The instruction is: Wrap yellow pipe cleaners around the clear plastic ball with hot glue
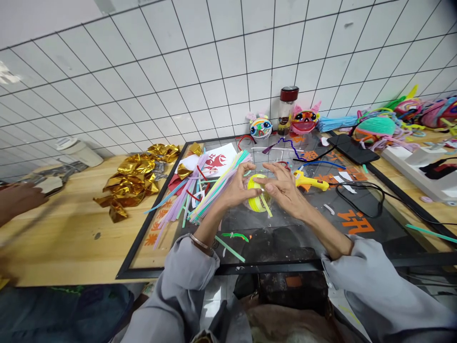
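A round yellow piece [256,202] sits between my two hands above the dark board, a yellow strip [266,206] hanging from its lower side. My left hand [237,187] curves around its left side, with thumb and fingers bent toward it. From the right, my right hand [285,190] reaches over the piece, thumb and index finger meeting near its top. Something small and pale shows at those fingertips, too small to name. Left of my left hand lies a bundle of pastel fuzzy stems [223,183]. A yellow glue gun [311,182] rests right of my right hand.
Gold foil [137,174] lies on the wooden table at left, near another person's hand [21,202]. Behind the board stand a bottle [286,112] and two decorated faces [260,127]. A phone [353,148], black cable [360,205] and white power strip [421,174] lie right.
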Available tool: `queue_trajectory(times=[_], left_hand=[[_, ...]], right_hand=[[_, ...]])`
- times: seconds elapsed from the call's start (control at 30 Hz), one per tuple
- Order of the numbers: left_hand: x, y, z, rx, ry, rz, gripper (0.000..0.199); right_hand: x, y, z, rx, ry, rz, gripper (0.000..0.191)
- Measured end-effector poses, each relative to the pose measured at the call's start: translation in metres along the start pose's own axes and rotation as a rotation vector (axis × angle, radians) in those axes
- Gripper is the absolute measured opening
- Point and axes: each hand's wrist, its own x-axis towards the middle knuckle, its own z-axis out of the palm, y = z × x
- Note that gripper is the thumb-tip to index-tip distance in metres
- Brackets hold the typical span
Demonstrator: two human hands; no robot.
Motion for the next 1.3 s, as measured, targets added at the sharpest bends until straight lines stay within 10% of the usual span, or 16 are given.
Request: queue_trajectory(times=[0.47, 0.73, 1.13, 1.3], left_hand=[[-0.003, 0.007, 0.001, -0.015, -0.022, -0.002, 0.072], [-0.001, 0.001, -0.001, -0.026, -0.012, -0.01, 0.071], [-0.005, 0.013, -0.017, 0.033, -0.211, -0.22, 0.069], [-0.004, 0.005, -0.008, -0.057, -0.081, -0.135, 0.093]], right_hand=[[0.01, 0.025, 0.007, -0.064, -0.049, 0.174, 0.081], [0.011, 0.008, 0.004, 0.152, -0.054, 0.012, 0.074], [0.008, 0.011, 0.007, 0.568, -0.065, 0.2, 0.084], [0.011, 0.022, 0.009, 0.599, 0.11, 0.19, 0.083]])
